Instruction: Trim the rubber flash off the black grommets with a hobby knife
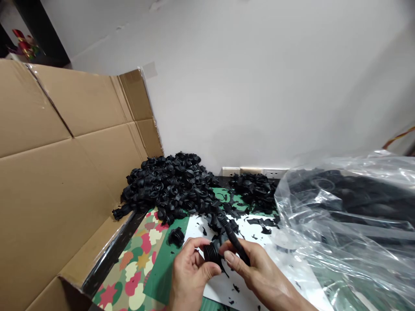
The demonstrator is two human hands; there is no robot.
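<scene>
At six o'clock, the left hand [189, 270] takes a narrow grip on a ribbed black part [212, 253]; the right hand [256, 268] grips a dark tool [236, 244] against it, pile [168, 188] at eleven.

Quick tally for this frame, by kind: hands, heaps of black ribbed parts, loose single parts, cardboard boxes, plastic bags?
Hands: 2, left hand and right hand
Heaps of black ribbed parts: 2, big heap and small heap
Single parts apart from heaps: 2, held part and loose part
Cardboard box: 1
Clear plastic bag: 1
Total: 8
</scene>
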